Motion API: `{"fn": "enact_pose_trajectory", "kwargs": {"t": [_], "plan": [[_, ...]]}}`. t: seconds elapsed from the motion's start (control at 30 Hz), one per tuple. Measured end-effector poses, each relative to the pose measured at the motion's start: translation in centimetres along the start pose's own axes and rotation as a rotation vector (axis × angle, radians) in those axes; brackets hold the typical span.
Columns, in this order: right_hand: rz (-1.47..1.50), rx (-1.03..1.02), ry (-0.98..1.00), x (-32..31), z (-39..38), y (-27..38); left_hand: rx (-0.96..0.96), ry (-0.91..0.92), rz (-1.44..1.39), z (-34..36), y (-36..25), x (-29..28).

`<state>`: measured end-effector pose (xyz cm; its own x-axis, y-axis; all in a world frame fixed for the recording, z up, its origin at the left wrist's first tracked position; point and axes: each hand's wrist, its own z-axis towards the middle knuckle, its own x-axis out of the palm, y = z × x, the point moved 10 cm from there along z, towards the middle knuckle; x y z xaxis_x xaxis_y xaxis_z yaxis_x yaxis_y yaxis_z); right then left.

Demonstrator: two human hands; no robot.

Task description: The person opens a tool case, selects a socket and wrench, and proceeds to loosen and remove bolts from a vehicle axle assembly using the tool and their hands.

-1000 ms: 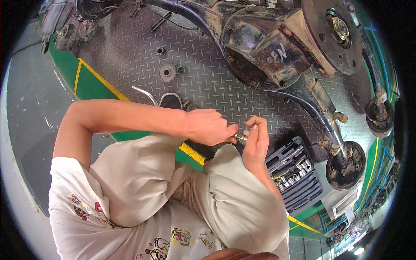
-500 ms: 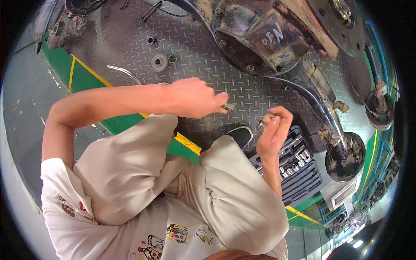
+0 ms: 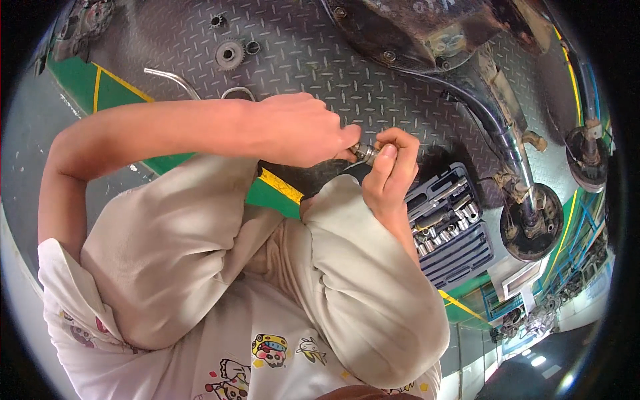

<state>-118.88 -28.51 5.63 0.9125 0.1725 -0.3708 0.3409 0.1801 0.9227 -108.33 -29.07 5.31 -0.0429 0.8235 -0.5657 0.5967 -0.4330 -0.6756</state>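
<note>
The left hand (image 3: pixel 303 130) is closed into a fist, with thumb and forefinger on one end of a socket-like metal piece (image 3: pixel 365 153); the right hand (image 3: pixel 393 170) has curled fingers and pinches the other end. Whether the left palm contains something more, I cannot tell. The piece is between both hands. Forward of them, the steel tread plate (image 3: pixel 320 67) shows a wide stretch of its raised pattern, up to the axle housing (image 3: pixel 413 37) forward and right. A yellow stripe (image 3: pixel 280 185) along its near edge lies closer to the body than the hands. Forward-left of the left hand, a large gear (image 3: pixel 222 55), a small gear (image 3: pixel 217 21) and a ring (image 3: pixel 252 48) lie near together. Just right of the right forearm, an open tool case (image 3: pixel 481 252) holds shiny sockets (image 3: pixel 450 232) in one half; the other half has long slots.
</note>
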Motion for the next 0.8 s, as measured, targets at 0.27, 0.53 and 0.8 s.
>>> {"fn": "enact_pose_trajectory", "kwargs": {"t": [0.27, 0.53, 0.8], "plan": [[-0.073, -0.108, -0.106, 0.0, -0.5, 0.7, -0.02, 0.042, -0.078, -0.4, -0.3, 0.7], [-0.018, 0.155, 0.047, 1.3, -0.2, -1.6, -0.087, 0.084, -0.096, -0.3, 1.5, 1.5], [0.959, 0.531, 0.04, 1.2, -3.2, -6.0, -0.081, -0.068, 0.096, -1.0, 3.6, 0.5]]}}
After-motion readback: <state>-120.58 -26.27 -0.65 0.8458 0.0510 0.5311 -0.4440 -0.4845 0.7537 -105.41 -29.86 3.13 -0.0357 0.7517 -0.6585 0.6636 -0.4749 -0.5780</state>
